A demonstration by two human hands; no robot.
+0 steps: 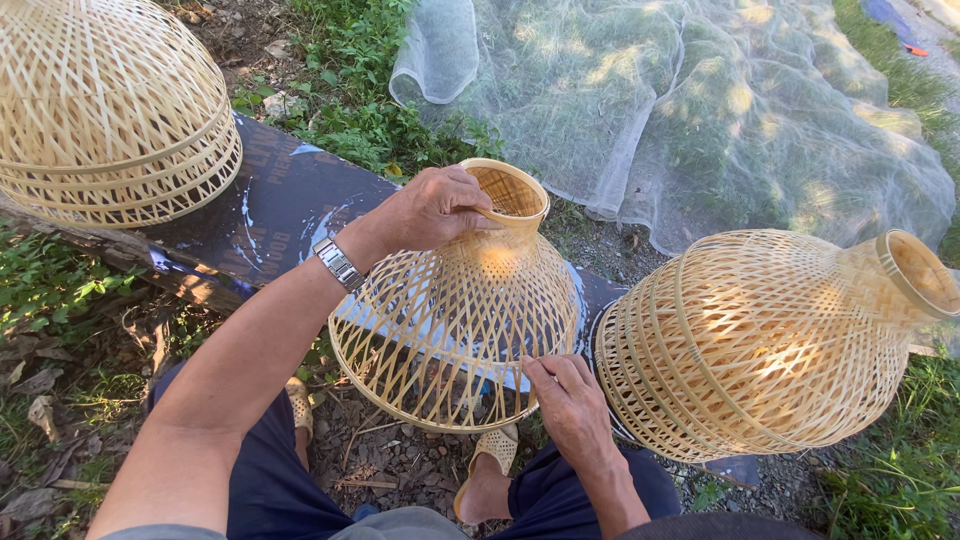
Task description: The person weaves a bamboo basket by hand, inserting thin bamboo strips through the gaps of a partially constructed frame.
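A bell-shaped woven bamboo basket (455, 320) stands between my knees, narrow neck up. My left hand (430, 210), with a metal wristwatch on the wrist, grips the round rim of its neck from the left. My right hand (565, 395) pinches a strip at the basket's wide lower rim on the right side. The open weave lets the dark board behind show through.
A stack of finished baskets (105, 115) lies on a dark board (280, 205) at upper left. Another woven basket (770, 340) lies on its side at right. Pale netting (690, 100) covers grass behind. My sandalled feet rest on dirt and dry leaves.
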